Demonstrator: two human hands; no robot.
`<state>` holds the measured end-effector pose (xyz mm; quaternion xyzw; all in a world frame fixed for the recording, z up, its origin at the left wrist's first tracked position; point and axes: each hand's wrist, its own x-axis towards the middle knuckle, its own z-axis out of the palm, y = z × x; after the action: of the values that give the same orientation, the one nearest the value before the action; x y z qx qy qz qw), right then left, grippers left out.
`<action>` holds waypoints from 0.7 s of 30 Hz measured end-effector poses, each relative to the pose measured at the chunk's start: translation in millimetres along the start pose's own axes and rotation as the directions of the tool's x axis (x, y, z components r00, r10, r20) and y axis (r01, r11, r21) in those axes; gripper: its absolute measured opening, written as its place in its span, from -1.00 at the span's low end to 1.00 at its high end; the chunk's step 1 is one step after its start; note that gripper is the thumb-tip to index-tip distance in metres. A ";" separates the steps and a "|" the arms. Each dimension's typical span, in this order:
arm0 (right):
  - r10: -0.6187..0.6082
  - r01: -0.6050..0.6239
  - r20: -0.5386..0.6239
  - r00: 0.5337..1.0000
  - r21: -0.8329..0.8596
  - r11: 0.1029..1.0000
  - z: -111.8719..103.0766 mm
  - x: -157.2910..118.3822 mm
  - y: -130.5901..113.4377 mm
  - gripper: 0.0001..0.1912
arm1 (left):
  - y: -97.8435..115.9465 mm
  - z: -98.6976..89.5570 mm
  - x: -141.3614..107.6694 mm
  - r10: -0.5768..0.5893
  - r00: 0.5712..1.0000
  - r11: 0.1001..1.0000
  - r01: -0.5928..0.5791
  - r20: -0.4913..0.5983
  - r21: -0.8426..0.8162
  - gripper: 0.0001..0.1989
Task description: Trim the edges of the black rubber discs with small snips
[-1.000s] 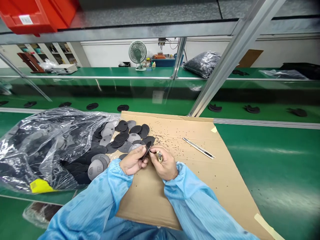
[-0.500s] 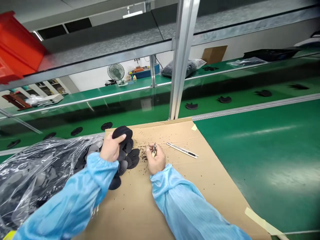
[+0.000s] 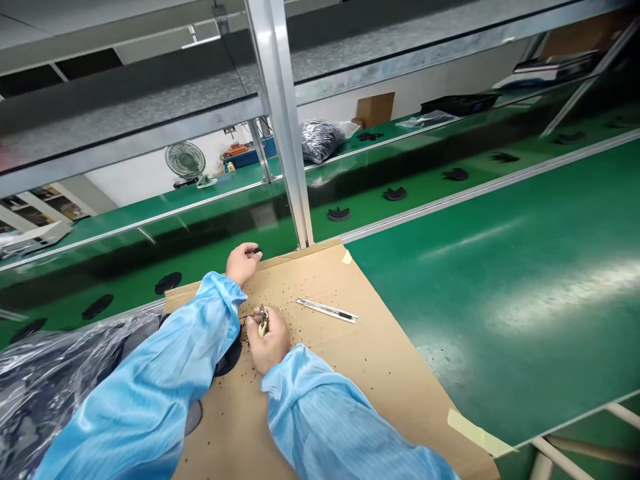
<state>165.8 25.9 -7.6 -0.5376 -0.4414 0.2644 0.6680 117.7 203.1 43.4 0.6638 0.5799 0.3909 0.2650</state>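
My left hand (image 3: 243, 263) reaches over the far edge of the cardboard sheet (image 3: 320, 373), its fingers closed on a black disc (image 3: 257, 251) of which only a bit shows. Nearer to me, my right hand (image 3: 269, 337) is wrapped round a small metal cutter (image 3: 263, 319) above the cardboard. Tiny dark scraps lie scattered around it. Another black disc (image 3: 229, 359) rests left of my right hand, partly under my left sleeve. To the right lies a slim utility knife (image 3: 327, 311).
A clear plastic bag (image 3: 65, 373) of dark pieces lies at the left. Behind the cardboard, black discs and curved pieces (image 3: 395, 193) sit spaced along a green belt (image 3: 280, 243). A metal post (image 3: 285, 127) rises at the cardboard's far edge.
My left hand has moved forward to the belt side with the black disc. The camera view has turned right. My right hand still grips the cutter.
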 end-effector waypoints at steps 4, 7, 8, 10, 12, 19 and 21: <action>0.009 -0.009 0.027 1.000 0.003 1.000 0.6 0.6 2.4 -0.88 | 13.6 -17.0 -28.3 0.015 0.998 0.994 -0.008 0.057 -0.112 -0.70; 0.015 -0.015 0.049 0.999 0.000 1.000 1.4 1.8 5.6 -0.85 | 14.5 -55.6 -56.8 0.033 0.996 0.994 -0.024 0.086 -0.102 -0.66; 0.019 -0.019 0.059 0.998 0.001 1.000 1.8 2.3 6.9 -0.83 | 11.9 -71.2 -68.6 0.033 0.995 0.997 -0.026 0.093 -0.078 -0.64; 0.020 -0.020 0.078 0.997 0.009 1.000 2.3 3.6 9.5 -0.79 | 2.0 -102.7 -96.6 0.021 0.996 1.000 -0.019 0.092 -0.018 -0.60; 0.017 -0.019 0.092 0.996 0.019 1.000 2.3 5.2 12.0 -0.75 | -13.2 -130.3 -130.5 0.008 0.998 1.000 -0.009 0.061 0.027 -0.59; 0.021 -0.020 0.099 0.995 -0.010 1.000 -2.4 10.0 17.1 -0.65 | -69.3 -143.5 -238.4 -0.066 0.995 0.998 0.067 -0.078 0.007 -0.76; 0.022 -0.019 0.097 0.995 -0.038 0.999 -4.1 9.5 16.2 -0.62 | -74.3 -128.1 -245.2 -0.015 0.999 1.000 0.015 -0.044 0.000 -0.79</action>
<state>175.8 36.3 -20.3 -0.5407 -0.4728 0.2891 0.6328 -35.3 -35.6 2.6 0.6507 0.5906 0.4033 0.2552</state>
